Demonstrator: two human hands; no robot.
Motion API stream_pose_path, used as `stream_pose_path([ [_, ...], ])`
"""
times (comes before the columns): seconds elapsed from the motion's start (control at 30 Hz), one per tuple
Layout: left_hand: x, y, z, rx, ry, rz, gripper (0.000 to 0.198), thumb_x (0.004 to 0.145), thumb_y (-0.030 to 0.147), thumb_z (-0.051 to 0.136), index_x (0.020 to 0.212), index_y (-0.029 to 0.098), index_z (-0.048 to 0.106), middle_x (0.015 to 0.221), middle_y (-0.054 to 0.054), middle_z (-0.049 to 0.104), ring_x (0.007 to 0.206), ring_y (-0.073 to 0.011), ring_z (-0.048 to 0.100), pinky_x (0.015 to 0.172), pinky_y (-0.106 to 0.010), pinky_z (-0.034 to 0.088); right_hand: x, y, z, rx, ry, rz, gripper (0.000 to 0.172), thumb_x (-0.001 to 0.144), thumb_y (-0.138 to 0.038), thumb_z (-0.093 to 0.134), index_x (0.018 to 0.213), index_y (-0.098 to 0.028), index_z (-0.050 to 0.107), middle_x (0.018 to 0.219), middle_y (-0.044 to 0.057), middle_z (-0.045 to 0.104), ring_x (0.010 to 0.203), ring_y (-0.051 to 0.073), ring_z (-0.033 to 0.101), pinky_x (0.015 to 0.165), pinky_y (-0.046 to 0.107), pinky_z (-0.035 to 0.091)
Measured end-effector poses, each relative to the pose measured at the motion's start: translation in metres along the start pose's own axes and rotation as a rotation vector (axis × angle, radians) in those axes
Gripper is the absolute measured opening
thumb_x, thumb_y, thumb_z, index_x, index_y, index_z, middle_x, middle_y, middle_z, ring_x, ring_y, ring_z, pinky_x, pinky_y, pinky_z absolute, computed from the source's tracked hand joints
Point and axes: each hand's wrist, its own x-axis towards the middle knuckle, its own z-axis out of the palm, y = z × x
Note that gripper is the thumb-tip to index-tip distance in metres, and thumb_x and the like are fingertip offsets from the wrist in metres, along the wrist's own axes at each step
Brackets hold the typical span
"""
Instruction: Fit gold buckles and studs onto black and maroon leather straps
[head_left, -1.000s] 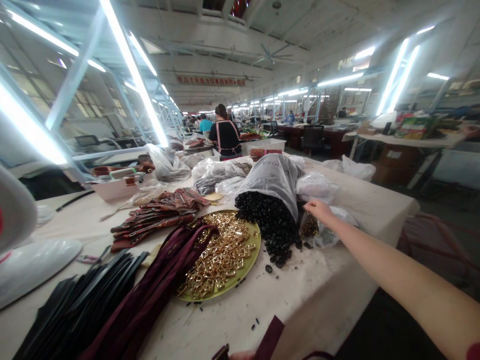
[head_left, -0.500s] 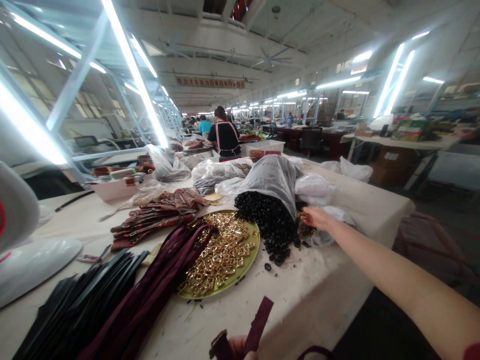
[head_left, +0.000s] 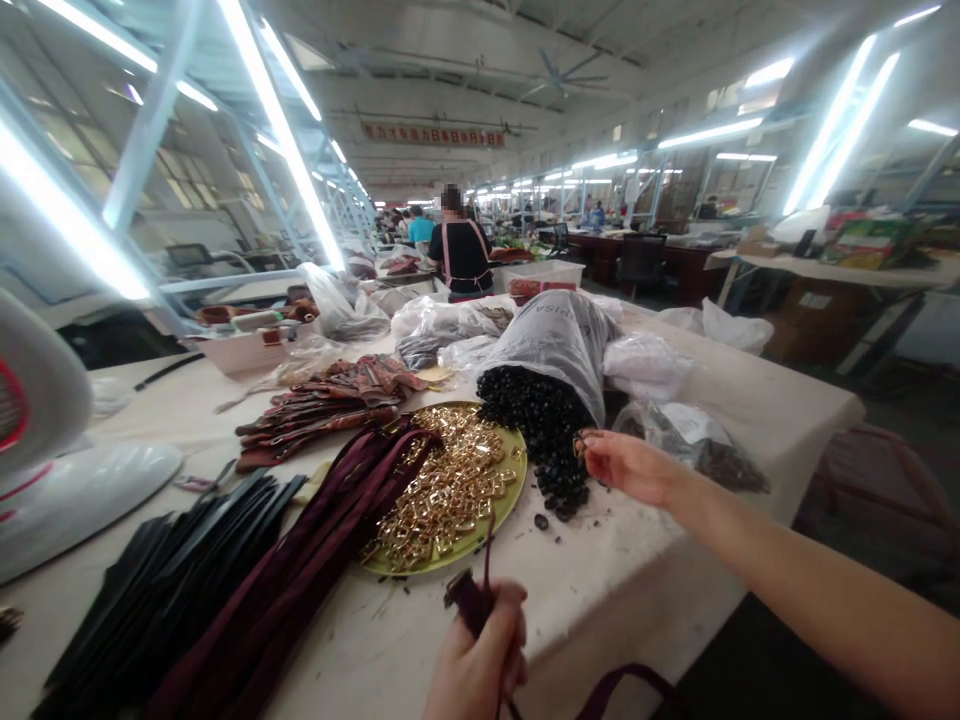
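Observation:
My left hand [head_left: 484, 645], low in the middle of the head view, is closed round a burgundy strap [head_left: 471, 602] with a dark metal buckle at its folded end. The strap's loose end sticks up edge-on, and its tail curves away at the bottom. My right hand [head_left: 626, 462] pinches a small metal ring [head_left: 579, 445], whose exact kind is too small to tell. Behind that ring lie black plastic pieces [head_left: 529, 415] spilling from a grey bag. Gold buckles [head_left: 450, 480] cover a yellow-green plate [head_left: 512, 495], with burgundy straps [head_left: 300, 545] lying over its left side.
Black strips [head_left: 165, 580] and patterned brown strips [head_left: 322, 405] lie to the left, near a white machine [head_left: 67, 510]. The grey bag [head_left: 559, 335] and a clear bag of small parts [head_left: 720, 455] stand at the right. A co-worker [head_left: 461, 250] is farther back.
My right hand has come back left and nearer from the clear bag, with the small metal ring in its fingers. My left hand has risen into view with the strap, now turned edge-on.

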Motion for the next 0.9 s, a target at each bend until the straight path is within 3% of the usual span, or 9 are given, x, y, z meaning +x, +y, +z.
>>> stream_pose_path([
  [0.13,0.002,0.016,0.012,0.038,0.007,0.113,0.035,0.072,0.038,0.061,0.095,0.013,0.057,0.061,0.002,0.053,0.045,-0.0063,0.038,0.046,-0.020,0.033,-0.045,0.052,0.057,0.143,-0.162,0.158,0.020,0.068,-0.010,0.068,0.083,-0.016,0.058,0.077,-0.002,0.063,0.065,0.006,0.059,0.067,0.018,0.051],
  [0.27,0.002,0.000,-0.001,0.024,0.064,0.129,0.030,0.072,0.038,0.061,0.088,0.013,0.057,0.063,0.002,0.054,0.047,-0.0070,0.040,0.045,-0.020,0.033,-0.067,0.085,0.086,0.238,-0.207,0.240,0.020,0.065,-0.011,0.070,0.078,-0.015,0.056,0.073,-0.002,0.061,0.063,0.006,0.059,0.067,0.017,0.050],
  [0.47,-0.008,-0.020,-0.026,0.177,0.182,0.188,0.022,0.068,0.032,0.062,0.080,0.013,0.062,0.058,0.001,0.055,0.052,-0.0114,0.047,0.052,-0.023,0.038,-0.077,0.101,0.092,0.064,-0.224,0.222,0.020,0.066,-0.016,0.071,0.077,-0.016,0.054,0.067,-0.004,0.056,0.059,0.006,0.054,0.059,0.017,0.047],
  [0.6,-0.016,-0.020,-0.034,0.244,0.189,0.280,0.021,0.071,0.032,0.060,0.081,0.015,0.065,0.062,0.001,0.057,0.059,-0.0130,0.050,0.057,-0.023,0.039,-0.086,0.103,0.094,-0.126,-0.249,0.117,0.022,0.068,-0.021,0.070,0.087,-0.016,0.060,0.079,-0.002,0.059,0.061,0.006,0.054,0.060,0.019,0.047],
  [0.9,-0.018,-0.030,-0.034,0.059,0.129,0.106,0.027,0.067,0.038,0.063,0.078,0.013,0.058,0.049,0.005,0.048,0.039,-0.0077,0.041,0.040,-0.019,0.032,-0.095,0.116,0.090,-0.157,-0.247,0.116,0.026,0.068,-0.029,0.072,0.089,-0.017,0.061,0.082,0.000,0.062,0.071,0.010,0.058,0.074,0.027,0.046],
])
